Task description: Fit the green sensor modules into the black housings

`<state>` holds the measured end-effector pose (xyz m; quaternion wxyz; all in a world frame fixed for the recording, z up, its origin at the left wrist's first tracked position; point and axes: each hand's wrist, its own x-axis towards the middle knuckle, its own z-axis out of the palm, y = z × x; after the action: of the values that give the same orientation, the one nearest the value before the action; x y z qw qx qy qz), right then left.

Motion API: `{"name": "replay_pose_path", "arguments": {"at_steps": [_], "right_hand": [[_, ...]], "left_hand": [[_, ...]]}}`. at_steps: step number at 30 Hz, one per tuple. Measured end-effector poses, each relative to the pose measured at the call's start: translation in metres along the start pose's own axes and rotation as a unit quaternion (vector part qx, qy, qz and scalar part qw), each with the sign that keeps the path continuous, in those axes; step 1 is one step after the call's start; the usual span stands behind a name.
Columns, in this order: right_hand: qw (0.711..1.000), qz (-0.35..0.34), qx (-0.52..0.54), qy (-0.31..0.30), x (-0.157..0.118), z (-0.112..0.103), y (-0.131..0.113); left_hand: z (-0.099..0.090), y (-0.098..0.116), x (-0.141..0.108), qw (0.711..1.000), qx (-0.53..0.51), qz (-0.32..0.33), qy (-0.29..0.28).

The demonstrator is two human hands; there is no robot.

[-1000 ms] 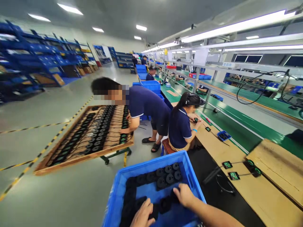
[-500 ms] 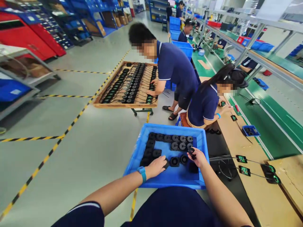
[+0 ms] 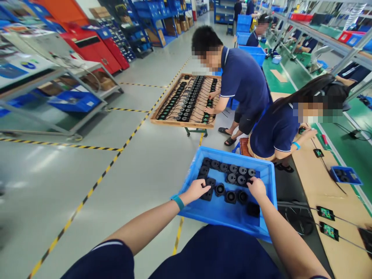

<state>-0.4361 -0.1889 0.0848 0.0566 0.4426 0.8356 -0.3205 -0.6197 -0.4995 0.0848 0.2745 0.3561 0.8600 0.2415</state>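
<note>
A blue bin (image 3: pixel 229 217) in front of me holds several round black parts (image 3: pixel 242 170), some in rows along the far and left sides. My left hand (image 3: pixel 198 190), with a teal wristband, is over the left side of the bin, fingers curled at a black part (image 3: pixel 209 184); its fingertips seem closed, but what they grip is hidden. At the right side my right hand (image 3: pixel 257 187) pinches a dark part at the right end of the second row. Open-faced black parts (image 3: pixel 231 196) lie between the hands.
A person (image 3: pixel 244 73) reaches over a wooden tray (image 3: pixel 181 124) of cabled parts ahead. Another person (image 3: pixel 276 120) sits at the bench (image 3: pixel 312 174) on the right, near a small blue box (image 3: pixel 353 176). A wheeled rack (image 3: pixel 66 71) stands left.
The view has swung left, so the scene sits further right. My left hand has moved from the bin's middle to the left-hand parts, and a black part now lies where it was.
</note>
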Motion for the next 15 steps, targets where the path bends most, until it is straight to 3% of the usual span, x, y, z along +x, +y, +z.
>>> {"name": "replay_pose_path", "arguments": {"at_steps": [3,7,11,15], "right_hand": [[0.995,-0.016,-0.101,0.0,0.0,0.005,-0.003],[0.982,-0.031,-0.185,0.013,-0.007,0.008,-0.011],[0.975,-0.015,-0.22,0.025,-0.018,0.009,-0.018],[0.975,-0.015,-0.217,0.04,-0.023,0.009,-0.018]], "left_hand": [[-0.007,-0.004,-0.005,1.0,0.0,-0.02,-0.011],[-0.006,0.016,-0.015,0.998,0.032,0.026,-0.054],[0.001,0.03,-0.022,0.981,0.144,0.042,-0.123],[0.004,0.022,-0.019,0.957,0.218,0.031,-0.187]]}}
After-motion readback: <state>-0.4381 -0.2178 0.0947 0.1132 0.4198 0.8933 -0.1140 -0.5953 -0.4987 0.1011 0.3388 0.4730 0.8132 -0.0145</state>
